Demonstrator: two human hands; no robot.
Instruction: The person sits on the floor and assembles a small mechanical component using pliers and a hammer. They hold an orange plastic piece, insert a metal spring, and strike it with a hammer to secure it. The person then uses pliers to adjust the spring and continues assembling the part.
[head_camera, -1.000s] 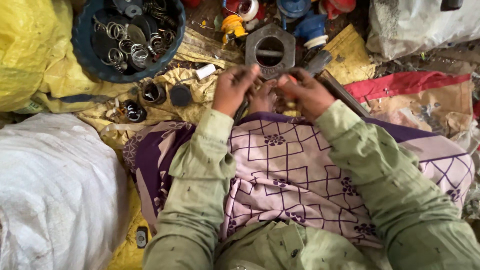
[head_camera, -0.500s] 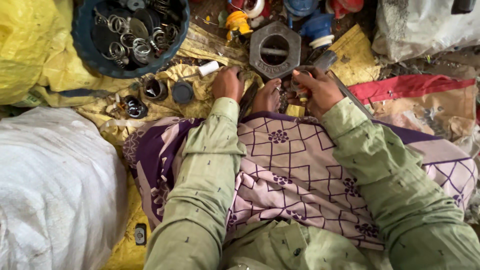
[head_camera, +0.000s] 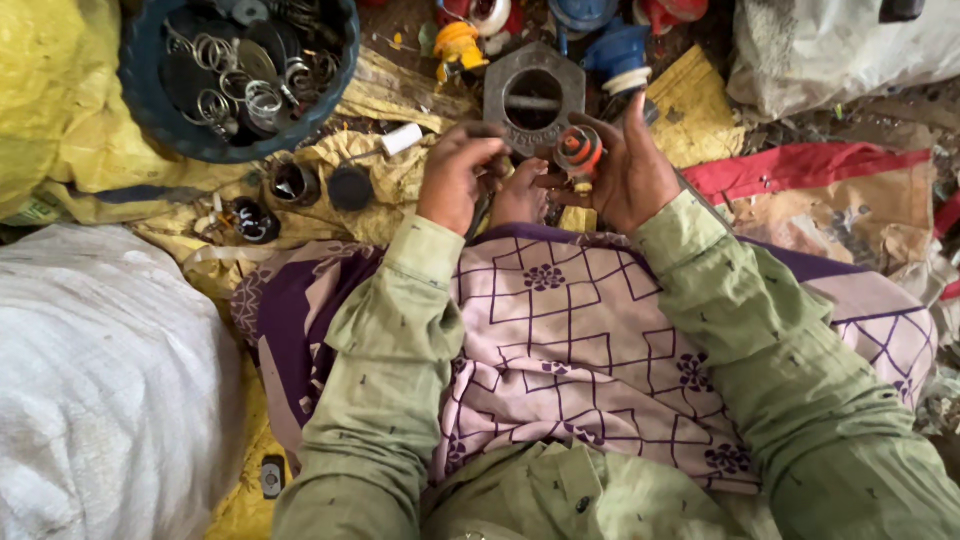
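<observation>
right hand (head_camera: 630, 170): we cup the small orange ribbed part (head_camera: 578, 150), fingers closed round it
left hand (head_camera: 455, 178): loosely curled; grip unclear
part: just right of left hand, below grey hexagonal block (head_camera: 533, 95)

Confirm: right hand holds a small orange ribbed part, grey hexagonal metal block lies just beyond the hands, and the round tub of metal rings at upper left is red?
Not quite. The head view shows the round tub of metal rings at upper left is dark blue, not red. The rest stands: the right hand holds the small orange ribbed part, and the grey hexagonal metal block lies just beyond the hands.
</observation>
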